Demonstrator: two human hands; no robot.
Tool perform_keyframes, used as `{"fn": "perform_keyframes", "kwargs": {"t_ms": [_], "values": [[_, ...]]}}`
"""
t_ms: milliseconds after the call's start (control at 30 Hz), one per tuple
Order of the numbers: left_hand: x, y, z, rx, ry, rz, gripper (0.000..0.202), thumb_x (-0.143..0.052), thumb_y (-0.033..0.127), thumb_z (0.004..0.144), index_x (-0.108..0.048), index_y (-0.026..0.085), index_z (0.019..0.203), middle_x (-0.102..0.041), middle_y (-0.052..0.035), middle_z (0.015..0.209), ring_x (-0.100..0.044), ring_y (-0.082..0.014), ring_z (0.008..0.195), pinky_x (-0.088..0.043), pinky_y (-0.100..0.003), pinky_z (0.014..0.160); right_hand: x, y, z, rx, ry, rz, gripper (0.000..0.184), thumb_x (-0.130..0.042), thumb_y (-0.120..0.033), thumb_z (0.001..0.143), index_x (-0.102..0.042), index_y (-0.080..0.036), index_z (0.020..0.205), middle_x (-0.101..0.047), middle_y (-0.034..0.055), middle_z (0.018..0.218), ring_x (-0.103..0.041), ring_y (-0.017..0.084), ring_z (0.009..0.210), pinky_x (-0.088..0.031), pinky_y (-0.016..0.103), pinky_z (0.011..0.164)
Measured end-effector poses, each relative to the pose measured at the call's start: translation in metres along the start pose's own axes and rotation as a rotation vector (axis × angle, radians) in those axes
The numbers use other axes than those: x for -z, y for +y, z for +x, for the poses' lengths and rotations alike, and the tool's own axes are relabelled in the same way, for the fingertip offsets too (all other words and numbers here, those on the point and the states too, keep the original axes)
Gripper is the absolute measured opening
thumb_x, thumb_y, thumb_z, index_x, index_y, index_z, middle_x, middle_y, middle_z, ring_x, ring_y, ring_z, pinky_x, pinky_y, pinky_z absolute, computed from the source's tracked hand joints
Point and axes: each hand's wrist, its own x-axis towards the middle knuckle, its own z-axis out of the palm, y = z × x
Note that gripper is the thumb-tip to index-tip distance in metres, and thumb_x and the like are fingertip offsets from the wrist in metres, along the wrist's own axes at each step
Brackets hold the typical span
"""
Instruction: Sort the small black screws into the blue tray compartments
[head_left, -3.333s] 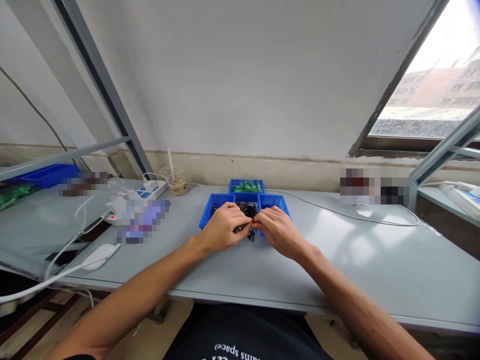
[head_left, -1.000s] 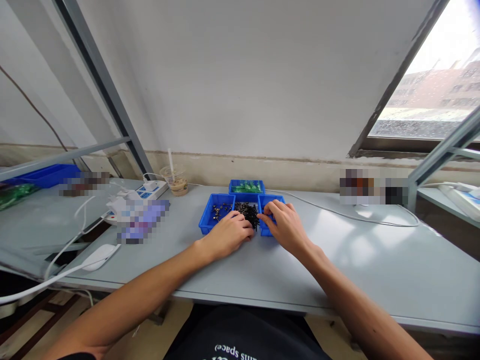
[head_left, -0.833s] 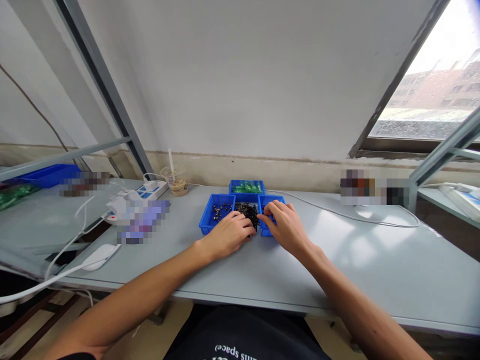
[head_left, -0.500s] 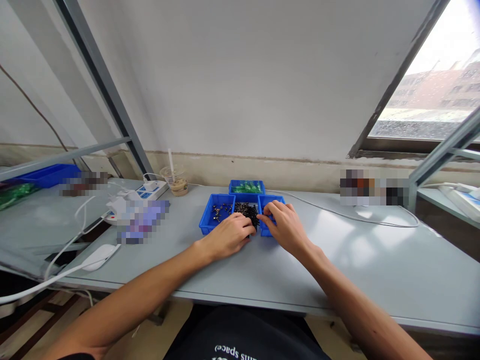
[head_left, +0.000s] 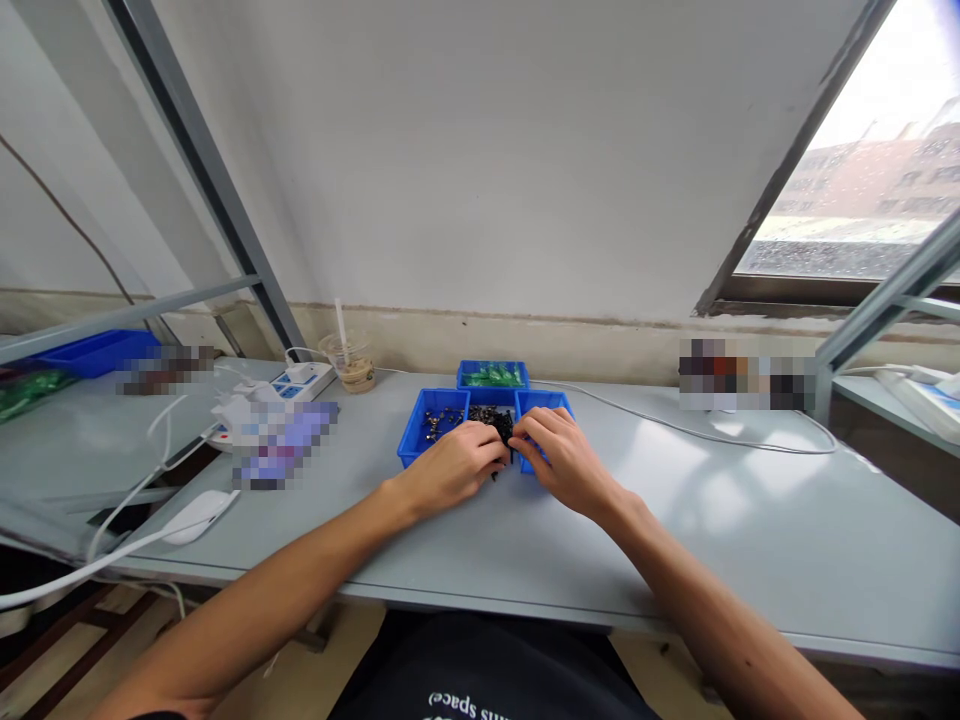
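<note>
My left hand point(head_left: 472, 458) has its fingers curled together at the front of the middle blue bin point(head_left: 493, 396), over a heap of small black parts point(head_left: 487, 414). A small black part point(head_left: 494, 477) pokes out below its fingertips. My right hand point(head_left: 559, 448) is closed in a pinch beside the left fingertips, in front of the right blue bin point(head_left: 546, 400). Whatever lies between its fingers is too small to make out. Small metallic pieces point(head_left: 435, 424) lie scattered in the left blue bin point(head_left: 411, 440).
Behind stands a blue bin point(head_left: 460, 374) of green pieces point(head_left: 493, 374). A plastic cup with a straw point(head_left: 358, 370), a power strip point(head_left: 311, 380) and a white adapter point(head_left: 201, 515) occupy the left. One white cable point(head_left: 675, 428) runs across the right of the grey table point(head_left: 525, 560).
My right hand has moved left from over the right bin to the left hand's fingertips. A small black part now shows under the left fingers.
</note>
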Motion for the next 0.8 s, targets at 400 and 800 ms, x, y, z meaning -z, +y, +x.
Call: {"fn": "perform_keyframes", "kwargs": {"t_ms": [400, 800], "values": [[0.0036, -0.0089, -0.0025, 0.107, 0.274, -0.052, 0.017, -0.055, 0.031, 0.104, -0.068, 0.02, 0.107, -0.067, -0.0051, 0.104, -0.064, -0.017, 0.097, -0.052, -0.03, 0.09, -0.0015, -0.0002, -0.0009, 0.092, -0.029, -0.002, 0.026, -0.04, -0.026, 0.109, -0.063, -0.02, 0.098, -0.067, 0.0059, 0.093, -0.059, 0.018, 0.086, -0.039, 0.033, 0.083], [0.0041, -0.0056, -0.0004, 0.046, 0.182, -0.095, 0.013, -0.058, 0.026, 0.102, -0.068, 0.018, 0.102, -0.071, -0.0049, 0.101, -0.063, -0.0186, 0.099, -0.049, -0.035, 0.095, -0.0016, -0.0052, -0.0017, 0.137, 0.017, 0.054, 0.021, -0.045, -0.026, 0.107, -0.061, -0.022, 0.093, -0.068, 0.0036, 0.088, -0.058, 0.017, 0.083, -0.04, 0.035, 0.084]]}}
